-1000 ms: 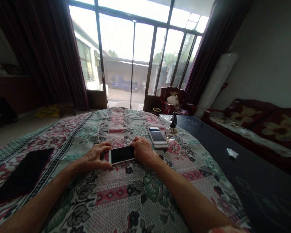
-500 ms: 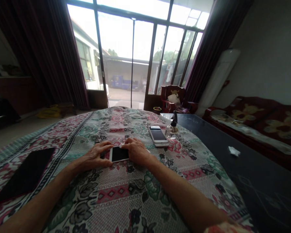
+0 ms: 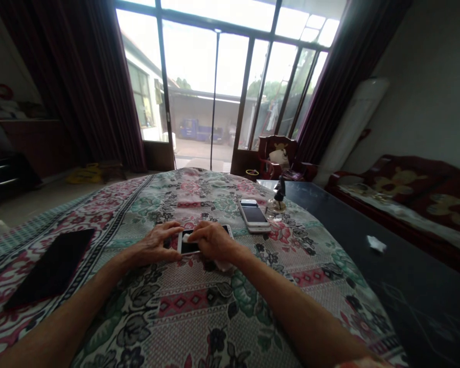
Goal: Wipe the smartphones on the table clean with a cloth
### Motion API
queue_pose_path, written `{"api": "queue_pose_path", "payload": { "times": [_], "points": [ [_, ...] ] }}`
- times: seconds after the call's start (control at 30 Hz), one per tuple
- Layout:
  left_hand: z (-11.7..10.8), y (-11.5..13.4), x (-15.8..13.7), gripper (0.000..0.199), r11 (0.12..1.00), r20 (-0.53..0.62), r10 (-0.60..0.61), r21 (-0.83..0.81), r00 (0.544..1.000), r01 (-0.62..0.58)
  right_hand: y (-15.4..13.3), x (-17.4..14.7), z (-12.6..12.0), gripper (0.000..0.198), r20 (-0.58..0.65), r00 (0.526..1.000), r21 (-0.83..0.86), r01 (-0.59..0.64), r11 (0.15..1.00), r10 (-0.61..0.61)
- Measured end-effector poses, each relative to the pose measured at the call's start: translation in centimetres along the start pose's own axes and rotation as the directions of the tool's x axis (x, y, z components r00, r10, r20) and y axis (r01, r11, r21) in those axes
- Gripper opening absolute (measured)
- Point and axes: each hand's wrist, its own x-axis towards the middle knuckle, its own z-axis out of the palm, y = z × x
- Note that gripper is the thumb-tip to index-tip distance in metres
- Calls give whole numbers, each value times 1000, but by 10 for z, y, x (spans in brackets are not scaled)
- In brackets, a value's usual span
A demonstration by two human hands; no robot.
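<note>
Left hand (image 3: 155, 245) is clamping the phone (image 3: 188, 249) by one end; right hand (image 3: 217, 244), pinching tissue (image 3: 186, 238), is seemingly wiping beside that grip. Further strokes are calling for steady bracing.

Home, living rm: sofa (image 3: 410, 186), drapes (image 3: 74, 87), floral tblcloth (image 3: 191, 301).

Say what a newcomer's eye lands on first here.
Likely the bright glass doors at top centre, between dark curtains. Then, mid-table, the white phone: the left-hand grip holds its left end, the right-hand grip a white wad at its screen. Just right, a second phone lies near a dark figurine.
</note>
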Motion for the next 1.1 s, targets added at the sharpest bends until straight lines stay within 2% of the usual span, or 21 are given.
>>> {"api": "queue_pose_path", "payload": {
  "times": [0.1,0.23,0.4,0.57,0.63,0.7,0.77,0.83,0.9,1.0,1.1],
  "points": [
    [-1,1,-1,73,1000,-6,6,-18,1000,-6,14,-1,-8,38,-130,981,-66,-154,986,144],
    [0,-2,-1,72,999,-4,14,-35,1000,-14,23,-4,-9,38,-102,981,-177,-182,967,166],
    [1,-4,0,72,997,-20,34,-74,999,-35,7,-7,5,35,-62,996,-144,-76,987,67],
    [4,-5,1,70,997,-57,53,-59,997,-56,-13,-4,14,33,47,991,32,120,992,-122],
    [5,-7,2,72,997,-65,60,-53,996,-63,-11,0,13,37,4,995,98,98,990,-99],
    [6,-9,3,76,997,-64,53,-56,997,-57,-3,2,9,40,-108,994,102,-8,995,19],
    [5,-9,2,76,996,-56,52,-66,997,-56,8,3,4,41,-212,968,92,-120,988,137],
    [2,-7,1,72,995,-51,65,-76,997,-68,16,3,0,39,-256,948,101,-168,981,188],
    [0,-4,0,68,994,-45,66,-79,997,-70,20,2,0,37,-270,944,95,-168,981,188],
    [-3,0,-1,68,996,-37,55,-74,998,-58,20,2,1,32,-249,961,53,-112,992,122],
    [-2,-2,0,68,995,-41,66,-76,997,-69,20,4,-1,30,-263,960,85,-75,994,95]
  ]
}}
